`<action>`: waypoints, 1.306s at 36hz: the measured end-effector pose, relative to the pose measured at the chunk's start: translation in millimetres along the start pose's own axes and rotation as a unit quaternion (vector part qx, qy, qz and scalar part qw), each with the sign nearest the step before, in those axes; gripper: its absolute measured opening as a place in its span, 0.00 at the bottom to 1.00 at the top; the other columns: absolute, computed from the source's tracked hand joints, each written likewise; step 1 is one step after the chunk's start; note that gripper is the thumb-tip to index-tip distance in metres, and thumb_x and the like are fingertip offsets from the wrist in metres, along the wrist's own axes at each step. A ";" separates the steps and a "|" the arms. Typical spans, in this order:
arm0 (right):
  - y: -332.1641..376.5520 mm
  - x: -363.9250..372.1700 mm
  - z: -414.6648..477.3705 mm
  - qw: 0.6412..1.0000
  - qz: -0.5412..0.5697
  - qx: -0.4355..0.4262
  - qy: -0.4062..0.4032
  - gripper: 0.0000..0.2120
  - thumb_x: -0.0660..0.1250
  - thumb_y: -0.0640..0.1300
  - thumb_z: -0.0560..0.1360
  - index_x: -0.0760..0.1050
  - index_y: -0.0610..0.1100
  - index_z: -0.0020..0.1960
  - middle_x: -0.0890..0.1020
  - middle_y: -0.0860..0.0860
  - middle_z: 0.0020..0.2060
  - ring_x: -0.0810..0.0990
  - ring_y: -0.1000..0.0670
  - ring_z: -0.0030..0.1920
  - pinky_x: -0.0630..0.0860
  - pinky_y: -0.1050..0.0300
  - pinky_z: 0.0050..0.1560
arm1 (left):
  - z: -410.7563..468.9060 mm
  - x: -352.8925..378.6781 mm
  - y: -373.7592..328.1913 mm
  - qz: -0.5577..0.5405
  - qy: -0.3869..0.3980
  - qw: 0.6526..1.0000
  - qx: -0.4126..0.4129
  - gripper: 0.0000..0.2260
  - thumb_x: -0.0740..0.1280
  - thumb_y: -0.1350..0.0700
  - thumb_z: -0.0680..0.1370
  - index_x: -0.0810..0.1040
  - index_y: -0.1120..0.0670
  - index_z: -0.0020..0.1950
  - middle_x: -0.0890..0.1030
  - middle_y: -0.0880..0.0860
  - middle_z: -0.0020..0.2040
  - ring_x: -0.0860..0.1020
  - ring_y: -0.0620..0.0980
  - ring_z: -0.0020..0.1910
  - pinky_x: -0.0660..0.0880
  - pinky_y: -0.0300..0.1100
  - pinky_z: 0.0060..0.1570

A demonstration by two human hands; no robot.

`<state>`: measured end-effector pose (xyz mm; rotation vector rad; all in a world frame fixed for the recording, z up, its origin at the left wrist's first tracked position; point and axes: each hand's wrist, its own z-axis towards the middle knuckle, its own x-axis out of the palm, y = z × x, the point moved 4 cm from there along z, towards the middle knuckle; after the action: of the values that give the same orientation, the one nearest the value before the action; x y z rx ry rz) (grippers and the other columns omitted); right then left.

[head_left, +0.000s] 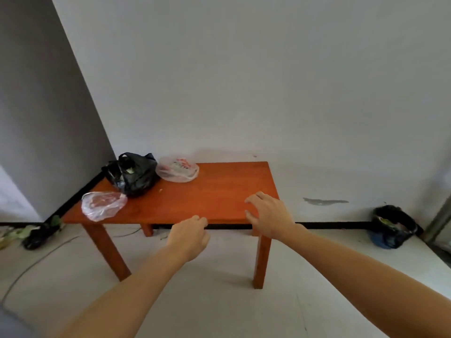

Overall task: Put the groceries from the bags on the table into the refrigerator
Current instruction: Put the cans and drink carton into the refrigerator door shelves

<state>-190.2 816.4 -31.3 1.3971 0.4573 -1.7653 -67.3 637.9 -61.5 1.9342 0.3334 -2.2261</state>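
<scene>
A low orange wooden table (pixel 219 198) stands against the white wall. On its left part lie three bags: a black plastic bag (pixel 131 174) at the back left, a clear bag with red and white contents (pixel 178 169) behind it to the right, and a clear bag with pinkish contents (pixel 102 206) at the front left corner. My left hand (pixel 189 237) hovers at the table's front edge, fingers curled, holding nothing. My right hand (pixel 267 213) is over the front right part, fingers spread, empty. No refrigerator is in view.
A grey wall panel rises at the left. A black bin bag with rubbish (pixel 393 226) sits on the floor at the right by the wall. Green leaves and a dark bag (pixel 36 236) lie on the floor at the left. A thin cable (pixel 36 262) runs across the floor.
</scene>
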 end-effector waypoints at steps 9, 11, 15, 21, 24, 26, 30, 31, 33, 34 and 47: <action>2.1 92.7 142.2 0.998 0.025 -0.006 0.064 0.16 0.59 0.56 0.80 0.72 0.53 0.65 0.75 0.54 0.59 0.78 0.50 0.54 0.75 0.54 0.50 | 86.7 38.9 102.2 0.000 0.036 0.998 -0.059 0.11 0.58 0.51 0.79 0.75 0.52 0.56 0.77 0.51 0.52 0.78 0.54 0.49 0.75 0.49 0.46; 0.9 108.8 175.6 0.996 0.035 -0.003 0.079 0.16 0.59 0.56 0.80 0.72 0.53 0.65 0.76 0.54 0.59 0.78 0.51 0.53 0.77 0.54 0.51 | 108.0 41.4 122.4 -0.006 0.045 0.997 -0.063 0.11 0.58 0.50 0.79 0.75 0.51 0.57 0.76 0.50 0.52 0.77 0.53 0.50 0.76 0.50 0.48; 3.0 139.6 245.2 0.994 0.030 -0.009 0.101 0.16 0.60 0.56 0.79 0.72 0.53 0.65 0.76 0.55 0.59 0.79 0.52 0.54 0.77 0.55 0.52 | 147.9 44.6 167.5 -0.015 0.030 0.996 -0.082 0.11 0.58 0.50 0.80 0.75 0.51 0.57 0.76 0.49 0.52 0.77 0.52 0.50 0.75 0.48 0.47; 18.5 184.2 322.3 0.991 0.026 -0.028 0.125 0.16 0.61 0.56 0.79 0.73 0.53 0.63 0.77 0.55 0.58 0.79 0.52 0.53 0.77 0.55 0.52 | 192.8 57.1 231.2 -0.035 0.020 0.994 -0.100 0.10 0.58 0.50 0.81 0.75 0.50 0.58 0.76 0.47 0.52 0.77 0.48 0.48 0.75 0.44 0.46; 27.1 211.2 362.6 0.992 0.029 -0.031 0.122 0.15 0.61 0.56 0.79 0.73 0.53 0.63 0.77 0.55 0.57 0.79 0.52 0.52 0.78 0.54 0.52 | 222.3 70.0 266.8 -0.036 0.020 0.994 -0.103 0.11 0.58 0.50 0.81 0.75 0.51 0.59 0.76 0.48 0.53 0.77 0.48 0.49 0.74 0.43 0.46; 31.5 229.5 389.1 0.992 0.029 -0.023 0.118 0.15 0.61 0.56 0.79 0.74 0.52 0.63 0.78 0.55 0.57 0.80 0.53 0.52 0.78 0.54 0.52 | 245.0 78.5 290.5 -0.030 0.025 0.995 -0.095 0.11 0.58 0.50 0.81 0.74 0.50 0.60 0.76 0.48 0.54 0.77 0.49 0.51 0.73 0.43 0.46; 38.9 261.3 443.2 0.993 0.014 -0.008 0.118 0.15 0.60 0.56 0.80 0.73 0.51 0.64 0.77 0.56 0.58 0.79 0.55 0.50 0.78 0.58 0.49 | 296.7 88.0 341.4 -0.033 0.022 0.997 -0.071 0.11 0.58 0.50 0.81 0.74 0.50 0.61 0.76 0.48 0.55 0.77 0.48 0.52 0.75 0.43 0.49; 40.2 267.5 455.9 0.993 0.008 -0.003 0.121 0.15 0.60 0.55 0.80 0.73 0.51 0.64 0.77 0.56 0.58 0.78 0.55 0.49 0.78 0.59 0.48 | 309.3 88.4 353.5 -0.032 0.020 0.997 -0.066 0.11 0.58 0.50 0.81 0.74 0.51 0.61 0.76 0.48 0.56 0.76 0.48 0.53 0.74 0.43 0.50; 41.2 277.7 479.1 0.992 -0.005 0.013 0.129 0.15 0.60 0.55 0.80 0.73 0.52 0.64 0.78 0.55 0.58 0.78 0.56 0.48 0.78 0.61 0.46 | 334.8 90.4 374.6 -0.021 0.022 0.998 -0.052 0.11 0.57 0.50 0.81 0.74 0.51 0.60 0.76 0.49 0.55 0.76 0.50 0.54 0.74 0.45 0.51; 40.8 282.6 490.3 0.991 -0.009 0.022 0.130 0.15 0.60 0.55 0.80 0.73 0.52 0.64 0.78 0.55 0.57 0.78 0.56 0.48 0.77 0.62 0.45 | 348.8 91.3 384.4 -0.015 0.025 0.999 -0.043 0.12 0.57 0.50 0.81 0.74 0.51 0.59 0.76 0.49 0.55 0.76 0.50 0.54 0.74 0.46 0.51; -13.2 356.9 589.1 0.983 0.006 0.110 0.146 0.14 0.62 0.55 0.79 0.74 0.53 0.63 0.78 0.56 0.55 0.78 0.54 0.47 0.79 0.58 0.47 | 529.4 137.3 420.0 -0.032 0.050 0.992 0.108 0.13 0.58 0.54 0.79 0.74 0.55 0.61 0.76 0.52 0.59 0.75 0.53 0.57 0.73 0.46 0.50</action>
<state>-588.3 273.4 -177.0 1.8248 0.4158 -1.6449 -474.7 88.8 -150.5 2.1790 0.1755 -2.2941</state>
